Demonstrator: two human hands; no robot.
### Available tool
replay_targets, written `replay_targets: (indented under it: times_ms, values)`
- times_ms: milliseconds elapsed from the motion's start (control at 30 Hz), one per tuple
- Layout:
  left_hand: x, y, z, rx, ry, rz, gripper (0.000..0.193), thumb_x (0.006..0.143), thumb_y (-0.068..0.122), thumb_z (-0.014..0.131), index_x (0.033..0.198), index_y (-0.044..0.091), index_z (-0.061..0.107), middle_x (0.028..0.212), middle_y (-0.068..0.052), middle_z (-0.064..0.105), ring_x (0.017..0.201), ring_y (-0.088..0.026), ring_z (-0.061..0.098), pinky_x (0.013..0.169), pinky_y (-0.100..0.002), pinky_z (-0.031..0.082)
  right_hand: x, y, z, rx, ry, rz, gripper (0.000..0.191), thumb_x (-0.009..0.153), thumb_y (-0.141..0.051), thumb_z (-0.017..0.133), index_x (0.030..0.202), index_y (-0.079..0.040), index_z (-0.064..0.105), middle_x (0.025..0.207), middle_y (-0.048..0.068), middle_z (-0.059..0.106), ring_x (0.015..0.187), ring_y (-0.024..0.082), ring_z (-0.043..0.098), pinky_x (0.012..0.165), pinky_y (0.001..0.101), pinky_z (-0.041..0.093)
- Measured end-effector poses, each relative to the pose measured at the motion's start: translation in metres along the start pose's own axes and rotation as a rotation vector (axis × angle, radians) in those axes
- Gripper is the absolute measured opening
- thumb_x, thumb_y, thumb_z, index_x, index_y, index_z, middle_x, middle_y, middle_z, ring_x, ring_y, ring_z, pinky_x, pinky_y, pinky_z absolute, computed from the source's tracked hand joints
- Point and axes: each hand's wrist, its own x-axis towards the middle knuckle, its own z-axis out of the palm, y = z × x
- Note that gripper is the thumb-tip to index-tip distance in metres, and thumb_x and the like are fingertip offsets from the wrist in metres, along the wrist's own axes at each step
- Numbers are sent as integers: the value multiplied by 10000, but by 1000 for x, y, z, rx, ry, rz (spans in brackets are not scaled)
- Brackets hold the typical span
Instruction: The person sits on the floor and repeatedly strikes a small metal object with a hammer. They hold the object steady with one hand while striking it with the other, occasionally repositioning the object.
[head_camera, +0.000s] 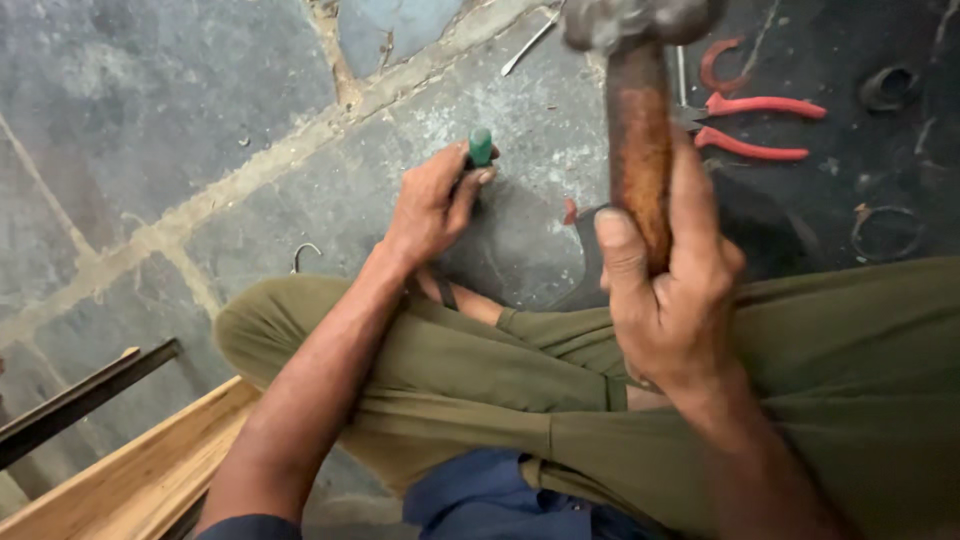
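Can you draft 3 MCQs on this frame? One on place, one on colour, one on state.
1. Where do the pliers lie?
A. On the dark floor at upper right, beyond the right hand
B. On the wooden plank at lower left
C. In the person's lap

2. What colour is the tool handle sticking out of the left hand?
A. Yellow
B. Green
C. Blue

3. What is the state of the hammer?
A. Lying flat on the floor
B. Leaning against the plank
C. Gripped by its wooden shaft in the right hand, head raised

Answers:
1 A: the red-handled pliers rest on the floor past the raised hammer.
2 B: a green end shows above the closed fist.
3 C: the fingers wrap the brown shaft and the blurred metal head sits at the frame's top edge.
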Motion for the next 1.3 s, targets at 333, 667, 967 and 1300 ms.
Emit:
replay_targets:
  times_ms: [333,667,967,1300]
  values:
    - [-7,-9,6,106,41,104,294,947,53,689,1233,33,623,1030,-204,670,916,-429,673,787,-459,553,-9,11,6,-167,-310,-98,651,1034,-182,675,1597,-64,371,1182,265,713,979,413,732,800,432,570]
    - [-7,-10,11,74,62,117,279,974,97,716,1231,45,619,1059,-199,680,941,-411,677,807,-453,551,-6,-29,-12,-106,24,-345,606,1093,-121,605,1585,-5,272,1491,313,517,1282,377,672,1015,401,570]
    - [-11,-16,10,140,-21,16,208,986,108,728,1169,66,640,988,-182,677,917,-412,679,787,-461,537,-10,5,9,-165,-281,-187,621,1047,-133,648,1590,-12,373,1283,308,671,1132,462,696,845,443,585]
    - [-18,-8,5,64,28,69,234,990,39,653,1223,48,657,1057,-185,677,936,-394,686,806,-432,553,-3,8,-4,-130,-66,-148,593,1165,-175,583,1658,-20,293,1226,264,729,1035,281,787,829,359,609]
